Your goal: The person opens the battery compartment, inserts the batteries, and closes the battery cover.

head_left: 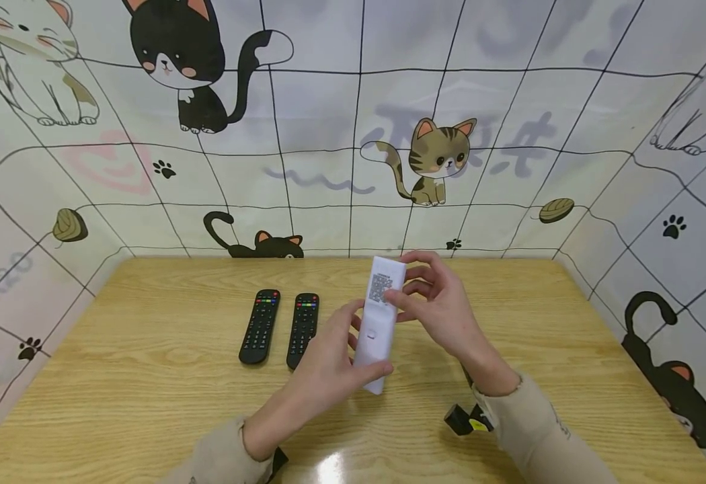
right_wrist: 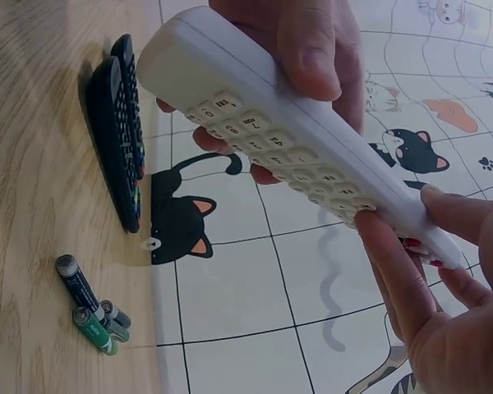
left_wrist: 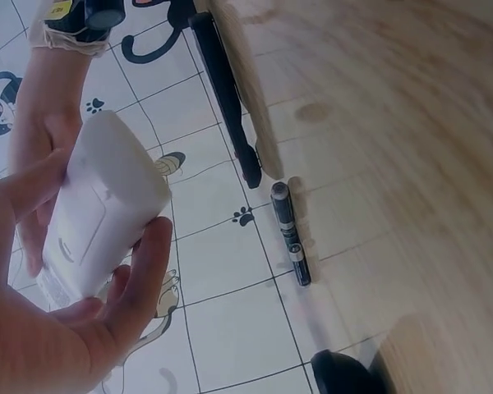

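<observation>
A white remote control [head_left: 372,339] is held between both hands, its back turned up toward the head camera. A printed code label is near its far end, and a cover with a small latch is below that. My left hand [head_left: 329,359] grips the near end, thumb on one side and fingers on the other. My right hand [head_left: 444,312] pinches the far end, with its thumb on the label. In the right wrist view, the remote's button side [right_wrist: 279,152] faces down and the right fingertips touch it near the red buttons.
Two black remotes [head_left: 259,327] [head_left: 303,323] lie side by side to the left on the wooden table [head_left: 147,376]. Several batteries, one dark [right_wrist: 78,283] and one green [right_wrist: 94,330] among them, lie on the table; the hands hide them from the head view. A cat-patterned cloth [head_left: 323,121] surrounds the table.
</observation>
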`<state>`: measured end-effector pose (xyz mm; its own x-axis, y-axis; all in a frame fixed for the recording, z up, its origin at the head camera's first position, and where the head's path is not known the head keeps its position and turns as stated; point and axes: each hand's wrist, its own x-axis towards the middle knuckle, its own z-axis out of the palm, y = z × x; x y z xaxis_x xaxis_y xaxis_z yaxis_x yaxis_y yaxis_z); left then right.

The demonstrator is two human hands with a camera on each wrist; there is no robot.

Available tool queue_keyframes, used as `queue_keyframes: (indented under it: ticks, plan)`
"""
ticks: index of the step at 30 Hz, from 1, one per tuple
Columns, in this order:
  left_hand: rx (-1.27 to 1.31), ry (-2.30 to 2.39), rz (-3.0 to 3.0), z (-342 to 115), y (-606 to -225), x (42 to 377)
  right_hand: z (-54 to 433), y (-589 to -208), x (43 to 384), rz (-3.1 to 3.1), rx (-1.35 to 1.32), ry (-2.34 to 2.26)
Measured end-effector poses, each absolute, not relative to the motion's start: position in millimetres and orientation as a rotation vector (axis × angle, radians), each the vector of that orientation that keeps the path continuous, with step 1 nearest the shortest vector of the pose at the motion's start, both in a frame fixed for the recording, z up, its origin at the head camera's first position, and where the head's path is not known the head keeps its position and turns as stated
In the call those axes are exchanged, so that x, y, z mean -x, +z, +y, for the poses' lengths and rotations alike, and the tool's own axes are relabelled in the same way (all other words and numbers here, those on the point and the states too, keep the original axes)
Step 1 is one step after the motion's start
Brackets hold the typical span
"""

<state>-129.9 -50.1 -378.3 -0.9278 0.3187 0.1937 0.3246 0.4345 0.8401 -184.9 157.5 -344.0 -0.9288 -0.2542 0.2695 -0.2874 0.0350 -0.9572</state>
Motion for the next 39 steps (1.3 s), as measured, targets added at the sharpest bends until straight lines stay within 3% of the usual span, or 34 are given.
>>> queue_keyframes:
  ticks: [10,22,33,39]
  plan:
    - [0.601,-1.523,-2.633,-51.0,-377.8,131.4,155.7,-343.3,182.9,-2.347,-0.608,2.086]
    - [0.618,-1.649,-2.472,-51.1,-375.6,129.4,158.5,-345.2,182.3,-2.458,-1.002,2.07]
    - [0.696,-1.722,-2.463,-51.7,-379.5,129.2,155.1,-345.7,181.4,-2.518,-0.883,2.033]
    - [0.694,-1.515,-2.531,-54.4,-377.7,132.7,157.0,-346.7,184.1,-2.598,-0.769,1.875]
